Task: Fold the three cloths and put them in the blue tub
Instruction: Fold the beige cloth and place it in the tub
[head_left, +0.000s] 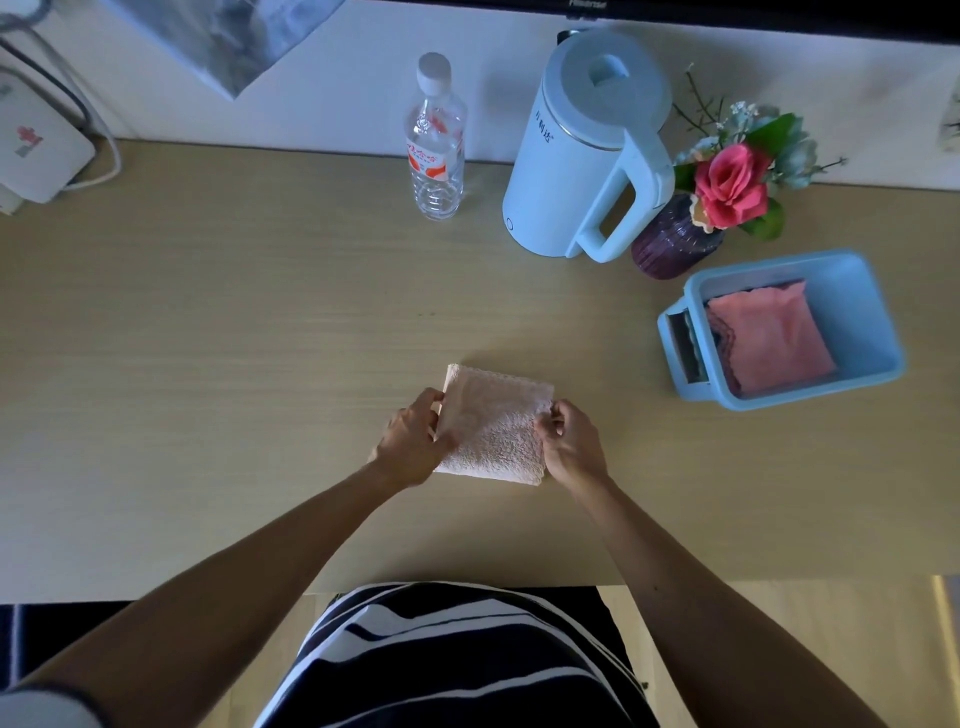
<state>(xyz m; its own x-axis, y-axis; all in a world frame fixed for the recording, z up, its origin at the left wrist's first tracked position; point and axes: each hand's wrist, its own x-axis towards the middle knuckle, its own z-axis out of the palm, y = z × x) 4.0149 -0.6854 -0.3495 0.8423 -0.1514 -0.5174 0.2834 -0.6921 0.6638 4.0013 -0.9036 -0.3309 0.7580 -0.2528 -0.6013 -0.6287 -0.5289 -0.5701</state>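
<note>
Both sets of fingers curl onto the folded pale pink cloth (493, 428), the left hand (410, 441) pinching its left edge and the right hand (569, 441) its right edge (some fingertips tuck out of sight against the fabric). It lies on the table (260, 338), well apart from the blue tub (857, 312) at the right. In the tub a folded pink cloth (774, 338) covers a darker cloth (719, 332), seen only as a sliver.

Pale pink cloth (496, 426), deeper pink cloth (769, 338) over perhaps darker ones, light blue tub (857, 291).
</note>
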